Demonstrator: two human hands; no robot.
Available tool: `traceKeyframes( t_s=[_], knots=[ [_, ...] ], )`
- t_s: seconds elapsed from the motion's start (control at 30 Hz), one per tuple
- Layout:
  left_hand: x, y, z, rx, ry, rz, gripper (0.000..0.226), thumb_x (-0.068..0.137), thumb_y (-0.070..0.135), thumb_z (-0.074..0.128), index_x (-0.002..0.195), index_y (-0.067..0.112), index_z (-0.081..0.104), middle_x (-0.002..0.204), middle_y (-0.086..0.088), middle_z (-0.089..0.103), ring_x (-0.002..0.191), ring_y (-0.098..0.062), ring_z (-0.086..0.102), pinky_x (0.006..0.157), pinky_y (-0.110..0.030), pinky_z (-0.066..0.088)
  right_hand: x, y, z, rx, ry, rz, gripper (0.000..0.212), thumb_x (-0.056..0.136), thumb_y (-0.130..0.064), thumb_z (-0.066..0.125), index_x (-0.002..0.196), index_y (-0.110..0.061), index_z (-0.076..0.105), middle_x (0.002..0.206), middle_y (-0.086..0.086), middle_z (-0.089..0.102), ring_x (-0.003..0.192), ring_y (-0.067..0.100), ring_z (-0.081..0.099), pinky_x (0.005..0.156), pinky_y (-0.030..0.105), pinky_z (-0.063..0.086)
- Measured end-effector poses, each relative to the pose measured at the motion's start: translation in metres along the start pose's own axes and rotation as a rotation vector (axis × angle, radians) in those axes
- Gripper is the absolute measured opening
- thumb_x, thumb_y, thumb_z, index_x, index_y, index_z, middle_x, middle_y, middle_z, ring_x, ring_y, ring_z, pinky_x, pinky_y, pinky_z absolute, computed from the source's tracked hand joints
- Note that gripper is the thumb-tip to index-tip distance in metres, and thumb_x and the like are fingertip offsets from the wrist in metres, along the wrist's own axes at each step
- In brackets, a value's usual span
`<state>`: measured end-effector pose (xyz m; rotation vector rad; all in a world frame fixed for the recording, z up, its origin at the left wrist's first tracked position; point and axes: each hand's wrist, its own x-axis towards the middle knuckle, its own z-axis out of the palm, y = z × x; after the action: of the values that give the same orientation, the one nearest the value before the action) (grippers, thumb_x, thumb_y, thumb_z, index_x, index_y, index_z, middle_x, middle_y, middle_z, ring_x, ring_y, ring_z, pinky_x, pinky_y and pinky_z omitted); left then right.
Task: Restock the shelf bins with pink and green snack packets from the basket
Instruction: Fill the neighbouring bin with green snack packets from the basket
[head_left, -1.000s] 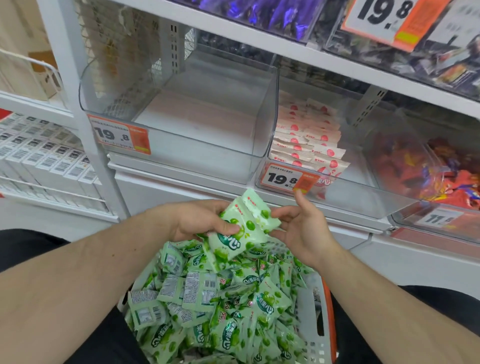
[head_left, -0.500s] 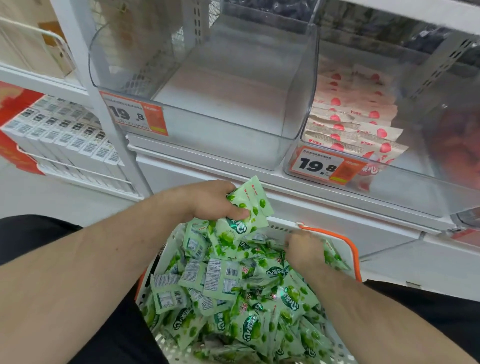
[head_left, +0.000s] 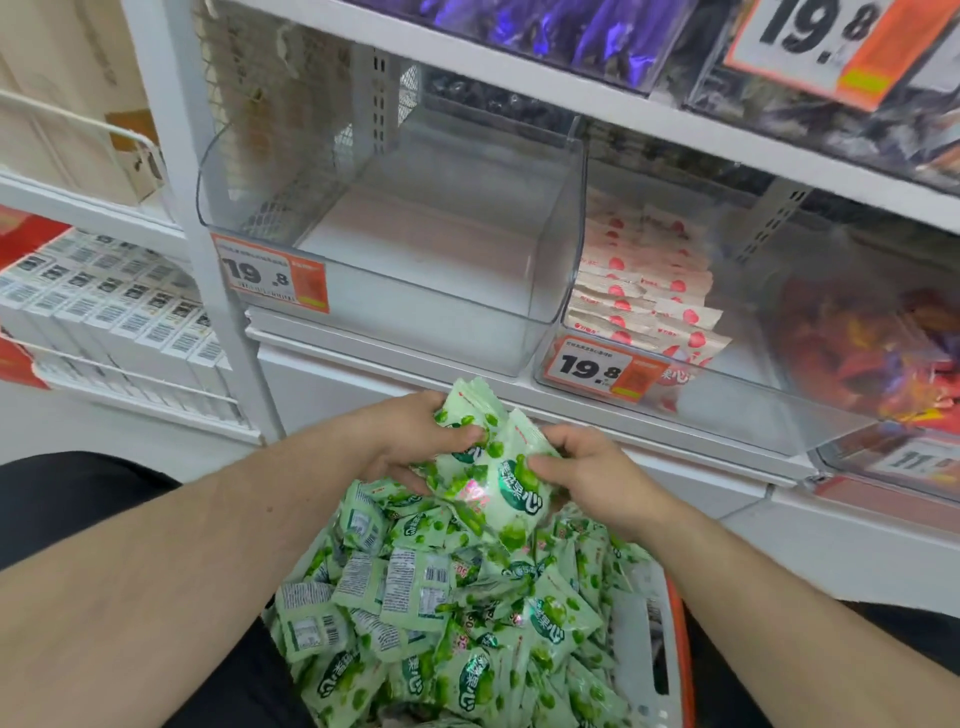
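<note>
A white basket with an orange rim (head_left: 675, 649) sits between my knees, heaped with green snack packets (head_left: 441, 623). My left hand (head_left: 400, 441) grips a small stack of green packets (head_left: 467, 410) above the heap. My right hand (head_left: 587, 473) pinches another green packet (head_left: 511, 493) and holds it against that stack. Straight ahead on the shelf is a clear bin (head_left: 415, 260) with nothing in it. The clear bin to its right (head_left: 727, 384) holds rows of pink packets (head_left: 649, 301).
Orange 19.8 price tags (head_left: 270, 273) hang on both bin fronts. A bin of red and orange snacks (head_left: 872, 343) stands further right. Purple packets (head_left: 545, 26) fill the shelf above. White boxes (head_left: 114, 312) line a lower rack at left.
My right hand dipped into the basket, came up with another green packet and brought it to the stack in my left hand. The camera view tilted back up toward the shelf.
</note>
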<state>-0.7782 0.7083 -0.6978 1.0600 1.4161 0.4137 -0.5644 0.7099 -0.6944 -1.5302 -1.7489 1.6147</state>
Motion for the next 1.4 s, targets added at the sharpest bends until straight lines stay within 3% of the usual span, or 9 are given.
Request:
traceKeyframes(
  t_s=[0.1,0.3,0.4,0.53,0.7,0.87,1.03,1.2,1.4],
  knots=[
    [-0.009,0.008,0.007,-0.109,-0.052,0.026,0.031,0.097,0.042,0.051,0.125,0.028,0.051,0.094,0.006,0.071,0.073,-0.008,0.067,0.054,-0.028,0.056,0.000,-0.022,0.008,-0.330,0.187,-0.098,0.010,0.095,-0.024,0.061,0.096,-0.016,0.067,0.106,0.003,0.050,0.095,0.016,0.054,0.086,0.032,0.045],
    [-0.031,0.024,0.002,-0.249,-0.147,0.021,0.053,0.090,0.069,0.034,0.108,0.030,0.065,0.092,0.002,0.074,0.078,-0.014,0.069,0.058,-0.027,0.055,-0.001,-0.047,0.019,-0.369,0.451,-0.162,0.019,0.093,-0.028,0.062,0.105,-0.016,0.070,0.104,0.002,0.059,0.096,0.016,0.055,0.079,0.025,0.038],
    [-0.044,0.031,0.000,-0.161,-0.122,0.155,0.029,0.084,0.044,0.069,0.110,0.035,0.062,0.093,0.008,0.073,0.079,-0.010,0.066,0.058,-0.025,0.050,0.002,-0.059,0.026,-0.300,0.543,-0.216,0.021,0.089,-0.031,0.066,0.106,-0.018,0.068,0.106,0.002,0.062,0.095,0.014,0.056,0.082,0.028,0.043],
    [-0.049,0.039,-0.009,-0.253,-0.003,0.280,0.044,0.079,0.014,0.077,0.118,0.025,0.058,0.094,0.007,0.073,0.079,-0.010,0.065,0.053,-0.024,0.044,-0.009,-0.078,0.039,0.071,0.814,-0.297,0.050,0.074,-0.051,0.075,0.112,-0.028,0.054,0.112,-0.001,0.056,0.097,0.013,0.056,0.085,0.033,0.050],
    [-0.061,0.059,-0.027,-0.385,-0.046,0.418,0.040,0.067,0.018,0.072,0.105,0.026,0.062,0.080,0.007,0.071,0.069,-0.008,0.061,0.048,-0.021,0.040,-0.010,-0.106,0.049,0.488,0.281,-0.127,0.096,0.055,-0.074,0.069,0.135,-0.025,0.049,0.131,-0.011,0.059,0.117,0.007,0.056,0.096,0.029,0.041],
    [-0.055,0.081,-0.048,-0.330,0.122,0.429,0.047,0.064,0.036,0.060,0.111,0.029,0.059,0.082,0.009,0.066,0.067,-0.009,0.055,0.050,-0.023,0.032,0.025,-0.139,0.041,0.457,0.262,-0.147,0.072,0.071,-0.070,0.067,0.124,-0.021,0.061,0.120,-0.008,0.068,0.108,0.011,0.065,0.100,0.036,0.046],
    [-0.042,0.102,-0.086,-0.197,0.340,0.414,0.046,0.068,0.049,0.064,0.110,0.035,0.053,0.095,0.004,0.066,0.072,-0.013,0.053,0.052,-0.026,0.030,0.061,-0.177,0.028,0.449,0.118,-0.051,0.055,0.085,-0.064,0.057,0.117,-0.021,0.068,0.104,0.003,0.075,0.094,0.019,0.071,0.070,0.029,0.049],
    [-0.023,0.112,-0.127,0.025,0.287,0.482,0.001,0.094,0.028,0.062,0.095,0.028,0.062,0.081,0.009,0.064,0.069,-0.008,0.051,0.053,-0.022,0.033,0.101,-0.193,0.019,0.524,-0.042,-0.033,0.049,0.083,-0.044,0.065,0.124,-0.017,0.065,0.116,0.010,0.071,0.105,0.024,0.068,0.081,0.033,0.056],
    [0.017,0.098,-0.151,0.071,0.506,0.618,0.026,0.084,0.022,0.076,0.107,0.024,0.065,0.094,0.007,0.070,0.088,0.002,0.065,0.079,-0.017,0.052,0.166,-0.200,0.023,0.553,-0.026,0.111,0.012,0.087,-0.018,0.060,0.093,-0.016,0.070,0.083,0.004,0.073,0.076,0.018,0.068,0.073,0.027,0.053]
  ],
)
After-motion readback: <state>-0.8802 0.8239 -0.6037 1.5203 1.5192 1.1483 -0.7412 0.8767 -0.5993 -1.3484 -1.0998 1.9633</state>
